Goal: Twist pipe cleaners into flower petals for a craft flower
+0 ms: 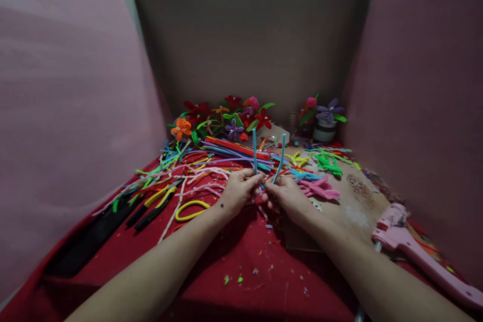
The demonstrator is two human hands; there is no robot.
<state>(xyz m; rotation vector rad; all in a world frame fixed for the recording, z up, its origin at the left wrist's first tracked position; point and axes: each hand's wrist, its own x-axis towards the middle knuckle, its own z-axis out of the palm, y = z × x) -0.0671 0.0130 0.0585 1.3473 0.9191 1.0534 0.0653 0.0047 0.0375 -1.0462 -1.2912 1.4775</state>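
My left hand (pixel 237 192) and my right hand (pixel 287 196) meet over the red cloth (pixel 241 256), both pinched shut on a blue pipe cleaner (pixel 254 151). The pipe cleaner is bent into a U, its two ends standing up above my fingers, the right end (pixel 281 156) leaning right. Behind my hands lies a heap of several loose pipe cleaners (pixel 211 158) in many colours.
Finished pipe-cleaner flowers (pixel 222 118) lie at the back, and more stand in a small pot (pixel 324 131) back right. Pliers with yellow handles (pixel 154 204) and a yellow loop (pixel 190 210) lie left. A pink glue gun (pixel 407 244) rests right. Pink and grey walls enclose the table.
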